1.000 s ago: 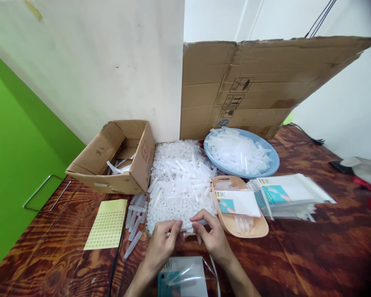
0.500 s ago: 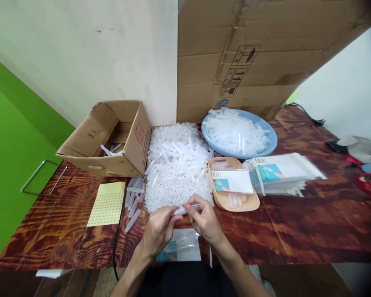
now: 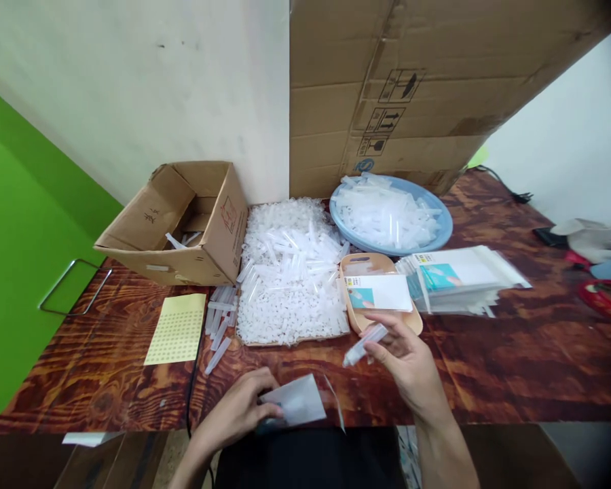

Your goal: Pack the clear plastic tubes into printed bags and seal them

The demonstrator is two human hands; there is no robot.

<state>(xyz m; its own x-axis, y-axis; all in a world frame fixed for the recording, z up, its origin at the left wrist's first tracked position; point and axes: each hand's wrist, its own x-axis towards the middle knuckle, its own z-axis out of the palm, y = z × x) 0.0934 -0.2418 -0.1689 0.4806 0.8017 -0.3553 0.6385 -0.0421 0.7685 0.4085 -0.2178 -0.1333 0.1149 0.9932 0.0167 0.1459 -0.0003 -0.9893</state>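
Near the table's front edge my left hand [image 3: 254, 402] grips a clear plastic packet [image 3: 301, 401] with a white card in it, thumb on top. My right hand [image 3: 404, 360] is raised at the front of the tan basket [image 3: 418, 324], its fingers closed on translucent plastic tubes [image 3: 364, 345]; I cannot tell how many. A white card packet [image 3: 390, 292] lies across the basket. Behind my hands a shallow tray [image 3: 292, 340] is heaped with small white plastic pieces [image 3: 285, 319], and clear tubes [image 3: 300, 258] lie on top of them.
A blue basin [image 3: 451, 227] full of clear tubes stands behind the basket. Filled packets [image 3: 468, 272] are stacked at right. On the left are an open cardboard box [image 3: 183, 268], a yellow sticker sheet [image 3: 176, 329], loose tubes [image 3: 218, 336] and a black cable [image 3: 193, 360].
My hands have separated. The right has moved right with the tubes, toward the basket's front. The left has come down and taken hold of the packet at the table edge.
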